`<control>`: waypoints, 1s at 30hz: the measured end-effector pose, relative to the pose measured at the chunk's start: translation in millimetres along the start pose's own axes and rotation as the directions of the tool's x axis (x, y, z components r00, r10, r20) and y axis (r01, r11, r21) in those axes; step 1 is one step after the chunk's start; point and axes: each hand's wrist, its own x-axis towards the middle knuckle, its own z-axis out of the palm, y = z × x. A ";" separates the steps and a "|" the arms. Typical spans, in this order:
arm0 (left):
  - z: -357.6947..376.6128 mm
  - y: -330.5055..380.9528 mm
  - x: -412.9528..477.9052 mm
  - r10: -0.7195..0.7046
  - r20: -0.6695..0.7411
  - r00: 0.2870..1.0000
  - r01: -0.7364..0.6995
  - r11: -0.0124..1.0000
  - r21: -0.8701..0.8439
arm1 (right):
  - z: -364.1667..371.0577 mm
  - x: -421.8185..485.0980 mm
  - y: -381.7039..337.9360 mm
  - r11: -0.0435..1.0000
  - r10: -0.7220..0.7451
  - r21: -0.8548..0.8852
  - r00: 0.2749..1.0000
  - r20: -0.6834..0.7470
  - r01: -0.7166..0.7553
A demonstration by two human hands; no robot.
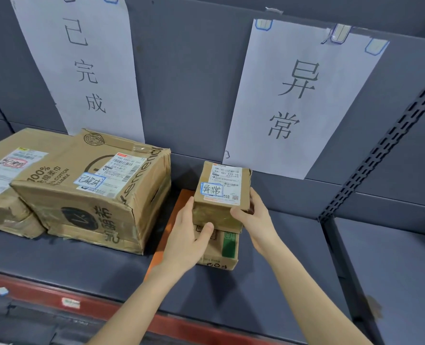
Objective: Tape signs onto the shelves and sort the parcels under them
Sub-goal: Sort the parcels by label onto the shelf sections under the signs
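Cardboard small parcel (222,192) — gripped by left hand (189,241) and right hand (256,220) — seemingly atop another box (221,247).

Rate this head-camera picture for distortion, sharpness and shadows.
Head view: wide-angle bending bows the shelf upright and tilts the two paper signs outward; the centre is sharp, with the handwritten tag on the small parcel legible between the left hand and right hand; light is soft and even, with only a dim shadow beside the large box.
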 end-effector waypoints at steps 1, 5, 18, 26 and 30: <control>-0.8 0.0 0.0 0.001 -0.009 1.000 -0.001 1.000 -0.002 | 1.3 0.3 0.7 1.000 -0.002 -0.005 1.000 -0.002 0.002; -2.9 -3.1 -0.4 0.010 -0.011 1.000 -0.010 1.000 0.008 | 5.2 -0.4 3.8 0.999 -0.030 -0.027 1.000 -0.005 0.029; -5.3 -8.4 -2.0 -0.004 0.059 0.998 0.006 0.999 -0.045 | 9.2 -6.5 9.2 0.989 -0.092 -0.124 0.995 -0.040 0.087; -8.6 -9.3 -1.4 0.001 0.096 0.995 0.004 0.999 -0.053 | 8.0 -6.0 12.2 0.966 -0.095 -0.248 0.994 -0.050 0.080; -17.5 -2.5 3.2 0.001 0.015 1.000 -0.002 0.997 0.077 | 6.7 -8.6 10.2 0.945 -0.109 -0.319 0.990 -0.092 0.074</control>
